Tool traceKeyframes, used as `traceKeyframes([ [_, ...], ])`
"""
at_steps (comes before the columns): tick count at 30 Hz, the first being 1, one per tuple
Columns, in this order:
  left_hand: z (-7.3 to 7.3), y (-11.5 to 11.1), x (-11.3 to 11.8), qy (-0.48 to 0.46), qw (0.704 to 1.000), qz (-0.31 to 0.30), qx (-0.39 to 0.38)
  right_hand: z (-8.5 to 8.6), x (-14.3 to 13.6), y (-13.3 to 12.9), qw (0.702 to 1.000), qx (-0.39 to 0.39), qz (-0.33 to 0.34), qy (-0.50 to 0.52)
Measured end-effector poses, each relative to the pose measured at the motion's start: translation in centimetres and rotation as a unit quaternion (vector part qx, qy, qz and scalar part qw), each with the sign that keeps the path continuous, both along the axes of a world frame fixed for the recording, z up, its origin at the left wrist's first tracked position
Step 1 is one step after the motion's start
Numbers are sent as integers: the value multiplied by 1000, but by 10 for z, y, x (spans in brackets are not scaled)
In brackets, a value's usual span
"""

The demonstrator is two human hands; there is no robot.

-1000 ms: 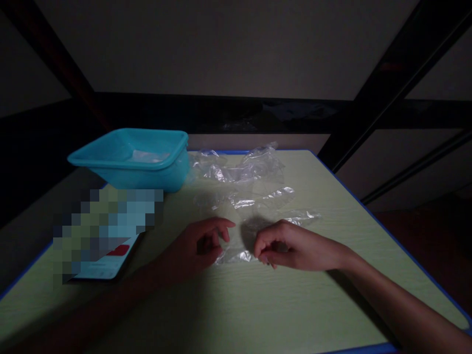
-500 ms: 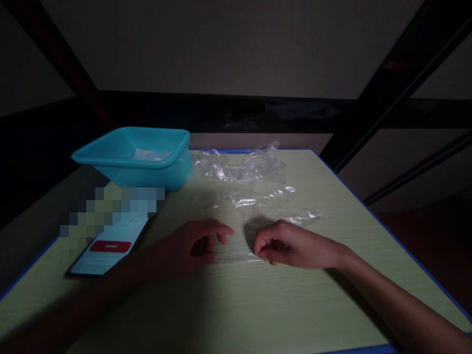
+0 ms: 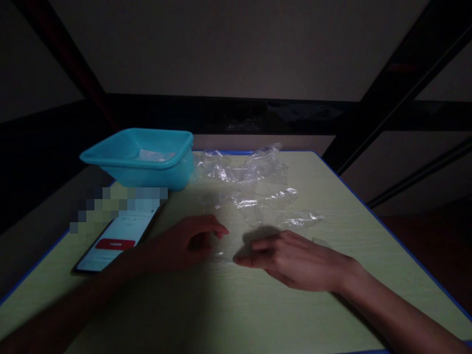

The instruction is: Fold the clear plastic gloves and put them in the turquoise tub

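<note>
Thin clear plastic bags (image 3: 265,196) lie crumpled over the far and middle part of the table. Low in front of them, a faint plastic edge shows between my two hands. My left hand (image 3: 191,241) rests beside that edge, its fingers bent but apart from the thumb, and I see nothing held. From the right, my right hand (image 3: 298,258) lies palm down over the near plastic, fingers stretched towards my left hand, fingertips at the plastic's edge. What is beneath the right palm is hidden.
A turquoise plastic basket (image 3: 155,173) with something pale inside stands at the table's back left. Before it lies a phone (image 3: 121,241) with a lit screen, close to my left forearm. The pale table (image 3: 236,314) has a blue rim. Dark bars rise behind.
My right hand has gone from curled fingers to stretched ones and has turned palm down, slightly nearer to me. My left hand has barely moved. The view has shifted slightly.
</note>
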State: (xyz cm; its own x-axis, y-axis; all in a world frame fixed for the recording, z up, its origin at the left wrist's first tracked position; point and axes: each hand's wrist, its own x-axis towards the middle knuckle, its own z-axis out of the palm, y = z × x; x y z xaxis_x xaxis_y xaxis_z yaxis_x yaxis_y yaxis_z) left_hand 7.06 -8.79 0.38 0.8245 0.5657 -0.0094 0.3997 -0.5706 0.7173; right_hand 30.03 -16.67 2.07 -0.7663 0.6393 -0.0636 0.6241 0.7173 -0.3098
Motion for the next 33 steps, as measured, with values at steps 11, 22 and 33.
traceKeyframes([
  [11, -28, -21, 12, -50, 980, -21, 190, -10, -19, -9, 985, 148, 2, -89],
  [22, -30, -7, 1, 49, 958, -77, 272, -6, 2, 1, 999, -2, -41, 17],
  [33, -31, -5, -3, 85, 951, -98, 281, 9, 38, 11, 970, -204, -121, 53],
])
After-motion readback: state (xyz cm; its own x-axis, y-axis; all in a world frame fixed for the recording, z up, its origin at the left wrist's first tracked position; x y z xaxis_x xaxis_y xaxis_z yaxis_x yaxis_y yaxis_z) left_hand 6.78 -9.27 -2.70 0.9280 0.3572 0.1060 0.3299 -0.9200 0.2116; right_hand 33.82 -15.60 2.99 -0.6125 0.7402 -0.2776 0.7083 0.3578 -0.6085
